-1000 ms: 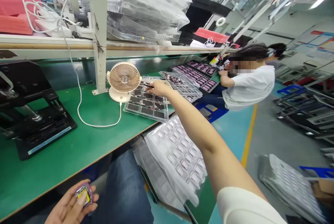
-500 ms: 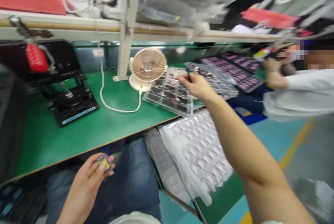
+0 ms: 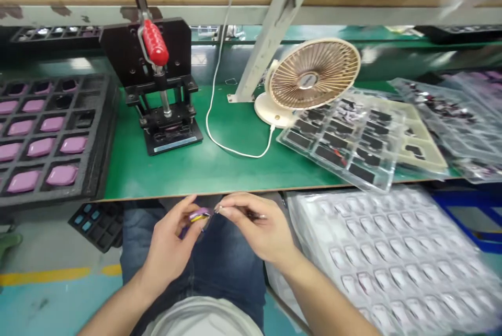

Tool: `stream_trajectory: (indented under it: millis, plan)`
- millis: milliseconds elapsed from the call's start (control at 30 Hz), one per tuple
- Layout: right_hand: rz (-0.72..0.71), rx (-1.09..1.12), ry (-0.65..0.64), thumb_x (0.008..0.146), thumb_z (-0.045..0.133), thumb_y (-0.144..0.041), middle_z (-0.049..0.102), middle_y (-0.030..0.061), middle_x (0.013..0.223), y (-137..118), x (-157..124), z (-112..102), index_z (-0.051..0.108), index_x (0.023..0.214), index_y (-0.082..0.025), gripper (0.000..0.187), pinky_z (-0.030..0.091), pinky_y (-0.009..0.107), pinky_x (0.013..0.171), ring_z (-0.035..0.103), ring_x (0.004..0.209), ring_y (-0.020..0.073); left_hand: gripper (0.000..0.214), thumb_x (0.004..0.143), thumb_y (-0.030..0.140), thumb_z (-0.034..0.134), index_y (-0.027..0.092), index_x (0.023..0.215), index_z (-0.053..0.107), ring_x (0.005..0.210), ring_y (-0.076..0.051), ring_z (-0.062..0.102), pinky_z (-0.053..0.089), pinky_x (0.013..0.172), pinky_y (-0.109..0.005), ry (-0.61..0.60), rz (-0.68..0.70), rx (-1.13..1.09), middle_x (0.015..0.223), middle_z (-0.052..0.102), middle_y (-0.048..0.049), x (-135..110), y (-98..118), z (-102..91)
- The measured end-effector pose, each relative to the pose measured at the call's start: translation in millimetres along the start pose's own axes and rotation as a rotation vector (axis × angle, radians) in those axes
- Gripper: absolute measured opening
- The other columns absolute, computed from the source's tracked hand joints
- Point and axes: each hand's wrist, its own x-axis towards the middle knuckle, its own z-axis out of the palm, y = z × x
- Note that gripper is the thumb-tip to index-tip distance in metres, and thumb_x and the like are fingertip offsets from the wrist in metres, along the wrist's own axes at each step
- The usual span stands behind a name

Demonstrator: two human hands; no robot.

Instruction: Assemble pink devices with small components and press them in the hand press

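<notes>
**Purple-and-yellow piece (image 3: pixel 200 214), one, hand-held**

Pinched in left grip (image 3: pixel 171 244), between fingers and thumb. Right grip (image 3: pixel 264 227), just beside: closed on slim tool (image 3: pixel 257 216). Beyond both grips: green tabletop (image 3: pixel 164 175), bearing red-handled press (image 3: pixel 167 112), fan (image 3: pixel 314 77).

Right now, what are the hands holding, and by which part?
Left hand: a purple casing, pinched by one side. Right hand: a small slender item, its identity and held part unclear.
</notes>
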Motion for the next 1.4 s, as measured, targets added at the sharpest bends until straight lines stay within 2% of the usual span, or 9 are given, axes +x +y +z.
stream_trajectory:
  millis: [200, 367, 533, 633, 700, 867, 967, 1167, 1400]
  plan:
    - [-0.195, -0.005, -0.173, 0.108, 0.066, -0.020, 0.077, 0.0054, 0.104, 0.0, 13.8, 15.5, 0.082, 0.109, -0.027, 0.018, 0.064, 0.032, 0.087, 0.075, 0.094, 0.0197, 0.010, 0.093, 0.025, 0.079, 0.028, 0.102, 0.083, 0.088, -0.023, 0.073, 0.054, 0.087, -0.033, 0.000, 0.262, 0.394, 0.100, 0.080, -0.0065, 1.3, 6.9, -11.9]
    - [-0.233, -0.082, -0.209, 0.108, 0.064, -0.017, 0.075, 0.0059, 0.105, 6.1, 11.2, 16.2, 0.080, 0.111, -0.026, 0.019, 0.062, 0.031, 0.085, 0.074, 0.094, 0.0193, 0.015, 0.091, 0.023, 0.079, 0.029, 0.105, 0.084, 0.092, -0.026, 0.073, 0.054, 0.090, -0.035, -0.018, 0.260, 0.362, 0.102, 0.079, -0.0080, 4.8, 10.5, -11.1]
    - [-0.211, -0.154, -0.158, 0.107, 0.065, -0.017, 0.074, 0.0067, 0.106, 9.4, 7.2, 15.1, 0.078, 0.119, -0.027, 0.020, 0.061, 0.032, 0.082, 0.072, 0.093, 0.0201, 0.019, 0.092, 0.021, 0.079, 0.031, 0.107, 0.085, 0.101, -0.028, 0.072, 0.054, 0.099, -0.039, 0.000, 0.267, 0.353, 0.107, 0.079, -0.0094, 8.5, 5.2, -10.6]
    - [-0.126, -0.126, -0.095, 0.106, 0.067, -0.020, 0.075, 0.0060, 0.106, 9.8, 4.3, 20.0, 0.079, 0.119, -0.027, 0.019, 0.060, 0.030, 0.081, 0.072, 0.092, 0.0196, 0.023, 0.092, 0.018, 0.079, 0.030, 0.109, 0.086, 0.106, -0.030, 0.072, 0.052, 0.108, -0.042, 0.047, 0.331, 0.380, 0.109, 0.079, -0.0105, 9.5, 1.0, -10.8]
    - [0.009, -0.090, -0.059, 0.105, 0.069, -0.026, 0.077, 0.0047, 0.100, 10.6, 2.8, 25.2, 0.082, 0.109, -0.026, 0.013, 0.059, 0.029, 0.079, 0.072, 0.086, 0.0195, 0.026, 0.091, 0.014, 0.079, 0.029, 0.111, 0.085, 0.107, -0.030, 0.073, 0.053, 0.110, -0.042, 0.087, 0.400, 0.427, 0.110, 0.079, -0.0109, 9.9, -2.3, -11.0]
    - [0.448, 0.137, -0.059, 0.095, 0.079, -0.049, 0.076, 0.0038, 0.087, 13.0, 2.4, 34.9, 0.080, 0.093, -0.020, 0.029, 0.053, 0.028, 0.072, 0.066, 0.075, 0.0184, 0.036, 0.093, 0.000, 0.071, 0.022, 0.121, 0.077, 0.104, -0.024, 0.074, 0.062, 0.098, -0.039, 0.136, 0.834, 0.705, 0.109, 0.078, -0.0106, 13.4, -13.0, -12.1]
    - [0.578, 0.291, -0.057, 0.083, 0.090, -0.056, 0.072, 0.0026, 0.080, 11.8, 3.4, 36.4, 0.077, 0.085, -0.018, 0.040, 0.051, 0.026, 0.070, 0.061, 0.070, 0.0160, 0.038, 0.091, -0.006, 0.071, 0.014, 0.123, 0.071, 0.107, -0.023, 0.073, 0.063, 0.097, -0.039, 0.135, 0.953, 0.818, 0.111, 0.075, -0.0134, 15.2, -16.4, -12.9]
    - [0.634, 0.412, -0.019, 0.075, 0.097, -0.054, 0.060, -0.0021, 0.065, 9.4, 0.8, 40.5, 0.071, 0.075, -0.019, 0.045, 0.045, 0.025, 0.061, 0.050, 0.061, 0.0125, 0.037, 0.089, -0.007, 0.074, 0.012, 0.120, 0.070, 0.107, -0.024, 0.071, 0.063, 0.096, -0.040, 0.146, 0.993, 0.857, 0.111, 0.074, -0.0144, 14.8, -16.8, -11.5]
    - [0.609, 0.336, 0.014, 0.073, 0.097, -0.060, 0.065, 0.0005, 0.072, 10.0, -4.6, 43.5, 0.072, 0.077, -0.016, 0.051, 0.040, 0.024, 0.062, 0.049, 0.064, 0.0119, 0.039, 0.086, -0.009, 0.075, 0.009, 0.120, 0.071, 0.108, -0.025, 0.070, 0.063, 0.095, -0.040, 0.144, 1.007, 0.832, 0.111, 0.074, -0.0151, 13.2, -15.4, -12.3]
